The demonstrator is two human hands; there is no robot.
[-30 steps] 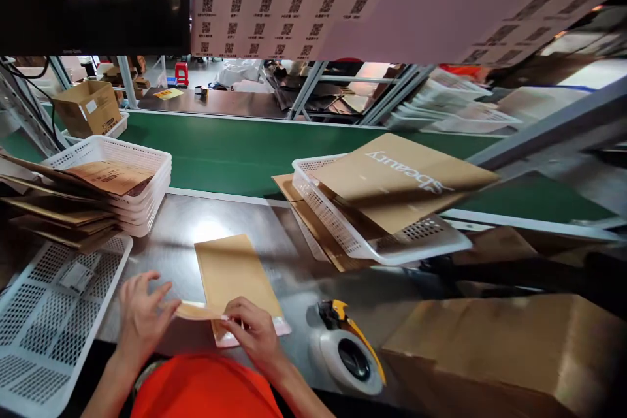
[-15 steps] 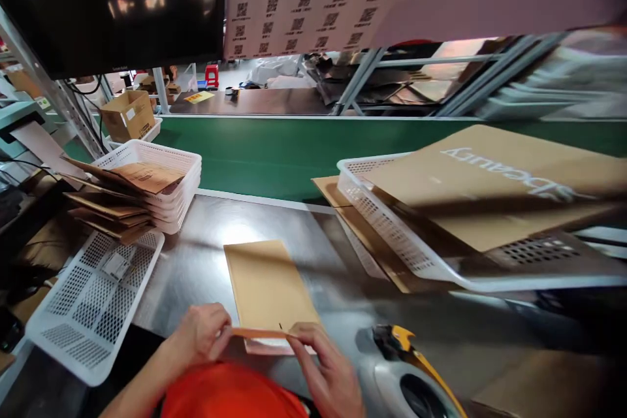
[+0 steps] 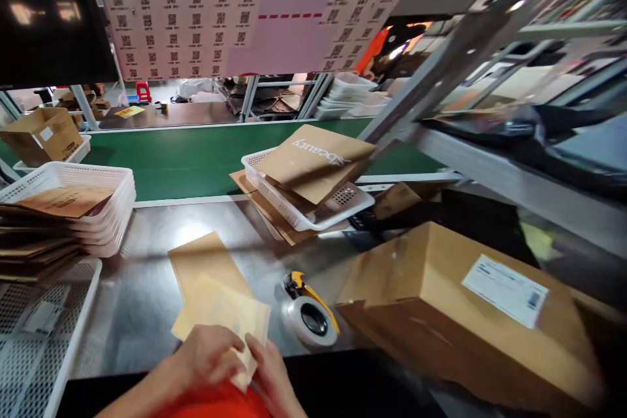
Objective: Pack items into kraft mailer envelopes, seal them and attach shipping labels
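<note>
A pale yellow paper sheet or thin packet (image 3: 235,310) is pinched between my two hands at the near edge of the table; blur hides its exact kind. My left hand (image 3: 206,353) is closed on its lower left side. Fingers of my right hand (image 3: 269,366) grip the lower right corner. Under and behind it lies a flat brown kraft envelope (image 3: 208,261), partly covered. To the right of my right hand, a tape dispenser (image 3: 311,320) with a yellow handle and a wide roll of clear tape rests on the metal table (image 3: 132,300).
At the left stand stacked white baskets (image 3: 110,209) with brown mailers (image 3: 39,241) beside them. A tilted basket (image 3: 284,209) bearing a large printed mailer (image 3: 318,163) is farther back. A labelled carton (image 3: 421,300) occupies the right. A green belt (image 3: 191,163) runs behind.
The view has swung right, bringing the carton into sight. My hands have gone from the brown envelope's near edge to gripping the pale yellow sheet above it.
</note>
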